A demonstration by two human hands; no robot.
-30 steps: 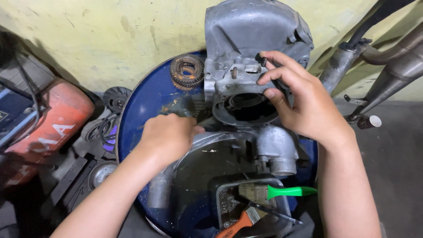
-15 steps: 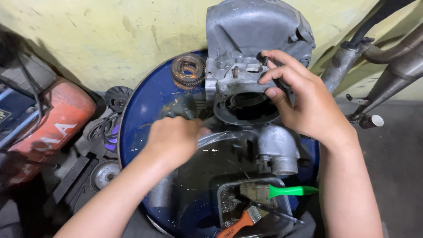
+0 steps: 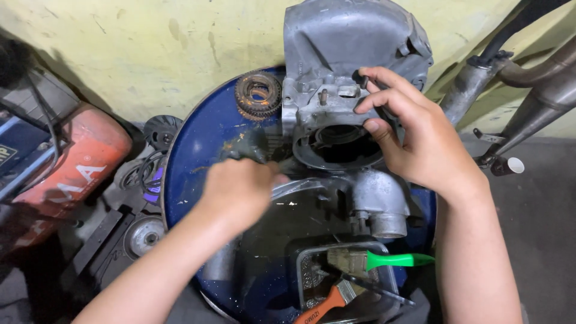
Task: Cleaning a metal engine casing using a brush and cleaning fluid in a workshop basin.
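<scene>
Though steadied at two o'clock by right hand [image 3: 420, 141] fingers gripping its rim, engine casing [image 3: 342, 90] (cast metal, judged heavy, rigid, oily) meets blurred, closed left hand [image 3: 240, 189] at seven o'clock.

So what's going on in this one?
A person works on a grey engine casing standing on a blue drum top. The right hand grips the casing beside its round opening; the left hand, blurred, presses a dark rag against it. Two brushes lie in a tray nearby.
</scene>
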